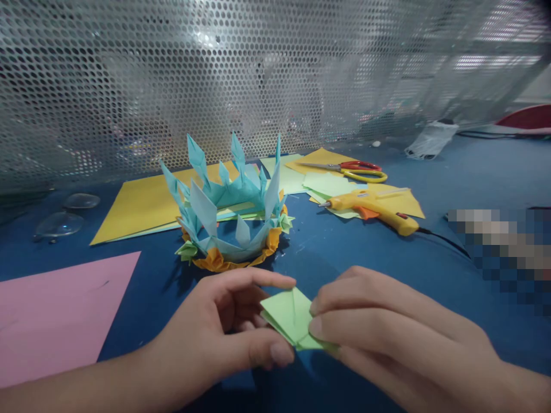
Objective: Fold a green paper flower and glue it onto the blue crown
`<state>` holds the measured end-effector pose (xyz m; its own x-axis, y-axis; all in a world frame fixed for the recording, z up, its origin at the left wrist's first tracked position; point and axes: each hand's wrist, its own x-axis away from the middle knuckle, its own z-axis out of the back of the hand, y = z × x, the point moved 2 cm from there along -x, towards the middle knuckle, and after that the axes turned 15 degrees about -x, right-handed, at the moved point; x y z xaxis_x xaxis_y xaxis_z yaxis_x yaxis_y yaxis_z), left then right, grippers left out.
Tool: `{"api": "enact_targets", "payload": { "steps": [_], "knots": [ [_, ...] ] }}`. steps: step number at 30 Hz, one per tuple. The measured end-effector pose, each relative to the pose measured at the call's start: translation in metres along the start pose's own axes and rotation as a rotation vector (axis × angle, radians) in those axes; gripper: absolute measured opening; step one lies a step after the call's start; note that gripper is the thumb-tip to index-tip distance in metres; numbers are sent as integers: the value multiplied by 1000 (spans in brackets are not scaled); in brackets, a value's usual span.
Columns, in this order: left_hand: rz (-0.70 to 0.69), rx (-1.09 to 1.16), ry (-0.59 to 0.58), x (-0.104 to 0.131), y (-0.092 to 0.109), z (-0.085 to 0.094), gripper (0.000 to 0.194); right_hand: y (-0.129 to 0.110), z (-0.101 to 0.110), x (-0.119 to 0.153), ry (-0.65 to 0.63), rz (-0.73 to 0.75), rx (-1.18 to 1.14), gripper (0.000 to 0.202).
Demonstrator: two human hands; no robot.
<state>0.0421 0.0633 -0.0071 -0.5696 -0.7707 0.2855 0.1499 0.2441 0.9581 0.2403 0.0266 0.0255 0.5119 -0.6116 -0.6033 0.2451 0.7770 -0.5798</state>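
Note:
A small light-green piece of folded paper sits between my hands, its layers parted at the left edge. My right hand pinches its right side, with the thumb mostly hidden beneath. My left hand curls around the other side, index fingertip at the top corner and thumb by the bottom one; its remaining fingers are partly behind the paper. Just beyond my hands stands a paper crown with blue folded points, ringed with orange and green paper pieces.
A yellow glue gun and scissors lie on coloured sheets at back right. Pink paper is at left, yellow paper behind the crown. Clear domed pieces rest at far left. A perforated metal panel borders the blue table.

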Motion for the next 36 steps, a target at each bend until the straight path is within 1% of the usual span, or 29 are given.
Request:
{"api": "enact_targets", "payload": {
  "steps": [1,4,8,10,13,15,18,21,24,26,28,31,33,36],
  "knots": [
    [-9,-10,6,-1,2,0,54,-1,0,0,-12,3,17,18],
    [-23,-93,90,-7,9,1,63,-1,-1,0,-6,20,45,19],
    [-42,-158,164,-15,17,0,66,1,-7,-3,30,31,9,20],
    [-44,-173,187,-16,18,1,64,2,-8,-4,61,5,9,20],
    [-24,-170,224,-13,13,6,58,5,-9,-2,90,-49,60,21],
    [-19,-121,242,-8,9,8,50,9,-11,2,92,-67,63,23],
    [-33,5,268,-2,6,8,37,15,-14,5,129,-106,-19,24],
    [-24,27,277,1,8,5,37,17,-17,6,144,-129,-85,24],
    [-24,23,297,2,9,3,38,16,-18,5,150,-133,-100,23],
    [-52,60,281,1,9,3,36,16,-18,5,159,-144,-95,23],
    [-85,79,215,0,6,4,36,17,-18,5,166,-151,-98,23],
    [-99,73,139,-3,3,7,44,18,-19,5,173,-150,-121,24],
    [-95,83,140,-3,3,8,44,18,-20,4,166,-149,-132,25],
    [-111,133,148,-3,4,7,36,18,-19,4,158,-158,-149,26]
  ]
}}
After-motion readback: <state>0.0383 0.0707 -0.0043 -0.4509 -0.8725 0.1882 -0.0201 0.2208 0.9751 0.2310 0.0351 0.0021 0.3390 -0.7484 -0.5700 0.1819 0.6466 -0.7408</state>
